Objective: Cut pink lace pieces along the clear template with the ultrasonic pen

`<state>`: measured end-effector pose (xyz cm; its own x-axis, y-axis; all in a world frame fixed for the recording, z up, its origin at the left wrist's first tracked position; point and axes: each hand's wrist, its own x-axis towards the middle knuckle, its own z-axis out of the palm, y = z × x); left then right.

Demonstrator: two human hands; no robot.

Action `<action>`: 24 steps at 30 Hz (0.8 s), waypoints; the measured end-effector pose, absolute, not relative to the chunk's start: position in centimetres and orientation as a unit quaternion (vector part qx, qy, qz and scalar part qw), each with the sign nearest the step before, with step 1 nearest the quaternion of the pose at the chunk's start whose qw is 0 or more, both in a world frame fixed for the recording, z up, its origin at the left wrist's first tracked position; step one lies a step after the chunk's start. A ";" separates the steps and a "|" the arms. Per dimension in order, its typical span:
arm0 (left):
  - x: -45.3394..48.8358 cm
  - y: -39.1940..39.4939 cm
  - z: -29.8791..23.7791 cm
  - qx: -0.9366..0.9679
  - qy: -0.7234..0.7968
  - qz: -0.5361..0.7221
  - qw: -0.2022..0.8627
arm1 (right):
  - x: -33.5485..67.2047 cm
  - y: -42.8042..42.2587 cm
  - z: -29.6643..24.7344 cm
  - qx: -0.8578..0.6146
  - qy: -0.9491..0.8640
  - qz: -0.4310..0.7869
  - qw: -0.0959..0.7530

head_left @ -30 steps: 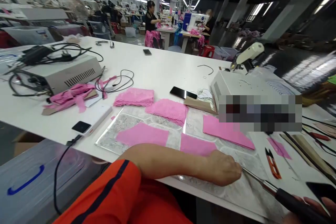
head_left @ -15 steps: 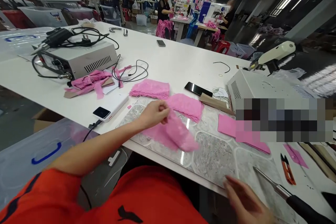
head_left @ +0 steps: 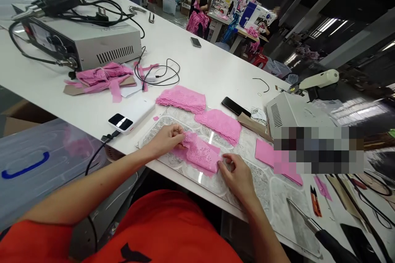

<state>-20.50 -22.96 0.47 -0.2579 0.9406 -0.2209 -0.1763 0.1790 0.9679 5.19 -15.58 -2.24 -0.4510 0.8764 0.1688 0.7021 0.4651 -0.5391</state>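
Observation:
A pink lace piece (head_left: pixel 202 154) lies over plain pink fabric on the grey marble-patterned board. At its left end, my left hand (head_left: pixel 168 137) is closed, pinching the gathered lace between thumb and fingers. My right hand (head_left: pixel 237 174) has thumb and forefinger closed at the right edge of the lace, the other fingers curled. Just behind are two stacks of pink lace, the left stack (head_left: pixel 182 99) and the nearer stack (head_left: pixel 219 125). A flat pile of plain pink fabric (head_left: pixel 265 154) lies to the right.
A soldering-type hand tool (head_left: pixel 308 222) and orange thread snips (head_left: pixel 315 201) lie at the right. Grey machine boxes stand left (head_left: pixel 108 45) and right (head_left: pixel 296 111). A phone (head_left: pixel 236 106), a white power bank (head_left: pixel 135 117) and loose cables are on the table.
My right hand has come from the board's front edge to the lace's right edge. The lace, loose and blurred before, now lies flatter. The view has tilted.

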 end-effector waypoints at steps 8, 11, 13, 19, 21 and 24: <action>-20.5 -25.1 1.2 0.329 0.540 0.549 0.547 | 5.2 -12.5 2.2 -0.462 -0.817 0.290 0.186; -21.1 -25.3 0.6 0.334 0.568 0.537 0.527 | 4.1 -10.7 3.2 -0.454 -0.830 0.291 0.143; -21.4 -25.4 0.1 0.384 0.610 0.506 0.474 | 3.2 -10.0 3.0 -0.440 -0.839 0.293 0.124; -21.8 -25.7 -0.4 0.519 0.691 0.404 0.302 | 3.9 -12.7 1.6 -0.407 -0.840 0.292 0.209; -21.8 -25.6 -0.4 0.528 0.693 0.392 0.296 | 4.8 -14.7 1.2 -0.340 -0.870 0.291 0.209; -21.8 -25.0 -0.5 0.539 0.694 0.383 0.284 | 5.4 -16.8 0.1 -0.267 -0.906 0.258 0.205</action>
